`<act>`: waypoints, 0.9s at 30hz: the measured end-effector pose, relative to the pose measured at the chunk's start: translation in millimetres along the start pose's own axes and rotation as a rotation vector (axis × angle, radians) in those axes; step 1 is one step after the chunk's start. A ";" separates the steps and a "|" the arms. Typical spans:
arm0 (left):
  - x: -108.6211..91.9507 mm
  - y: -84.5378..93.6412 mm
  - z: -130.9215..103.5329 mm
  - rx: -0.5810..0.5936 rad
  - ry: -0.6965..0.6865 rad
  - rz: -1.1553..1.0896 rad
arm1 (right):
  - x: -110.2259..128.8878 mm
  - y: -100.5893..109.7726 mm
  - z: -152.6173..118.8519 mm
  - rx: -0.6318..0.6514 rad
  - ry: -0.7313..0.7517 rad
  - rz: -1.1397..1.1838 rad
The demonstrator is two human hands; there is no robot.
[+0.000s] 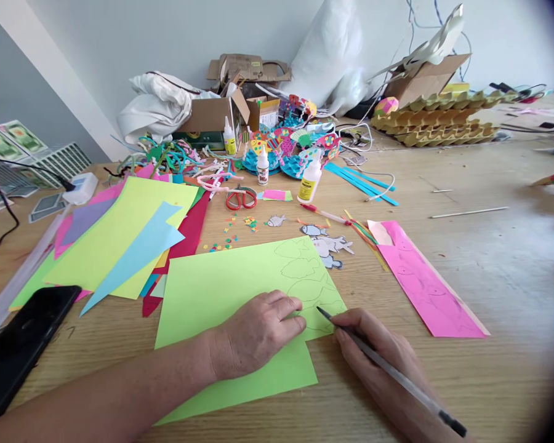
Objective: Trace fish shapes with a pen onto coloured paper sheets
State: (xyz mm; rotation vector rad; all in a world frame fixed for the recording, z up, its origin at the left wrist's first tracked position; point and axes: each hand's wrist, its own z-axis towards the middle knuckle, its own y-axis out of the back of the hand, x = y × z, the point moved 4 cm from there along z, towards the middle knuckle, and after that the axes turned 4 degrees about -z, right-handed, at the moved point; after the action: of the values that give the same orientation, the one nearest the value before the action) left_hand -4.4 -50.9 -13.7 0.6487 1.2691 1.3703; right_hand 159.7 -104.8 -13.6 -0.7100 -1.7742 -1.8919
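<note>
A light green paper sheet (pixel 203 289) lies on the table with a notch at its lower right. Thin fish outlines (pixel 300 267) run down its right side. My left hand (pixel 263 329) presses on the sheet, fingers bent and tips down beside the lower outlines; whatever is under them is hidden. In my right hand (pixel 383 357) is a slim pen (pixel 392 369) with a grey barrel and black end, its dark tip at the lowest outline. Grey and white paper fish cutouts (pixel 330 246) lie beyond the sheet's far right corner. Pink paper (pixel 425 280) with fish outlines rests to the right.
Coloured paper (pixel 115 240) and a black phone (pixel 28 344) are at left. Red-handled scissors (pixel 241 198), glue bottles (pixel 309 178), confetti pieces (pixel 219 246) and decorated blue crafts (pixel 286 151) sit farther back. Egg trays (pixel 438 123) are at back right. Sticks (pixel 468 213) lie at right.
</note>
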 end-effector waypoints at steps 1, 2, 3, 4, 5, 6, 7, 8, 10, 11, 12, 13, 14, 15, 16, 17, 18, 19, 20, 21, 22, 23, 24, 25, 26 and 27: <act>-0.1 0.2 0.2 0.002 0.001 0.002 | 0.7 0.5 0.3 -0.003 -0.001 0.001; -0.1 0.5 0.4 0.005 0.005 0.003 | 1.3 1.1 0.5 -0.006 -0.002 0.003; -0.3 0.9 0.5 0.007 0.008 0.005 | 2.0 1.6 0.7 -0.006 -0.005 0.006; -0.5 1.3 0.8 0.007 0.010 0.007 | 2.6 2.1 0.8 -0.004 -0.005 0.009; -0.8 1.8 1.0 0.006 0.011 0.011 | 3.1 2.4 0.9 0.000 -0.005 0.011; -1.1 2.3 1.2 0.004 0.013 0.016 | 3.6 2.6 0.8 0.006 -0.003 0.011; -1.3 2.7 1.4 0.001 0.014 0.023 | 3.9 2.6 0.8 0.012 -0.001 0.010; -1.5 3.0 1.5 -0.002 0.015 0.030 | 4.1 2.4 0.6 0.018 0.001 0.006; -1.8 3.0 1.6 -0.009 0.014 0.047 | 3.9 2.0 0.4 0.020 0.004 -0.001; -2.0 2.9 1.6 -0.016 0.009 0.055 | 3.6 1.7 0.4 0.018 0.005 -0.005; -2.2 2.8 1.6 -0.025 0.002 0.062 | 3.4 1.3 0.4 0.015 0.008 -0.007; -2.3 2.6 1.5 -0.033 -0.003 0.068 | 3.1 0.7 0.6 0.013 0.010 -0.010; -2.4 2.4 1.5 -0.039 -0.008 0.073 | 3.0 0.3 0.9 0.012 0.014 -0.013; -2.3 2.0 1.5 -0.039 -0.008 0.076 | 3.0 -0.1 1.1 0.010 0.018 -0.016; -2.2 1.6 1.6 -0.035 -0.007 0.077 | 3.2 -0.4 1.4 0.010 0.022 -0.019; -2.1 1.1 1.7 -0.029 -0.002 0.077 | 3.4 -0.5 1.7 0.009 0.027 -0.021; -2.0 0.8 1.8 -0.024 0.001 0.076 | 3.7 -0.4 1.9 0.006 0.030 -0.023; -2.1 0.4 1.8 -0.018 0.003 0.076 | 4.1 -0.2 2.0 0.005 0.035 -0.025; -2.2 0.1 1.9 -0.016 0.003 0.075 | 4.2 0.0 2.0 0.006 0.039 -0.025; -2.3 -0.1 1.9 -0.016 0.003 0.074 | 4.2 0.1 1.9 0.007 0.041 -0.025; -2.3 -0.3 1.8 -0.018 0.001 0.072 | 4.1 0.1 1.6 0.009 0.044 -0.026; -2.2 -0.6 1.7 -0.018 0.001 0.068 | 3.8 0.1 1.2 0.010 0.045 -0.027; -2.1 -0.9 1.6 -0.019 0.000 0.064 | 3.4 0.0 0.7 0.012 0.046 -0.030; -1.9 -1.1 1.5 -0.022 -0.001 0.061 | 3.0 -0.2 0.3 0.013 0.046 -0.033; -1.7 -1.3 1.5 -0.025 -0.004 0.058 | 2.7 -0.4 -0.1 0.013 0.046 -0.034; -1.7 -1.4 1.6 -0.028 -0.007 0.057 | 2.6 -0.5 -0.3 0.011 0.047 -0.033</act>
State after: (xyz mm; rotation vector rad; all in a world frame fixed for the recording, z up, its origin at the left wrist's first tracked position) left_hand -2.1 -52.2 -14.1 0.6750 1.2319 1.4285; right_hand 157.4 -105.1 -12.3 -0.6302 -1.7762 -1.9034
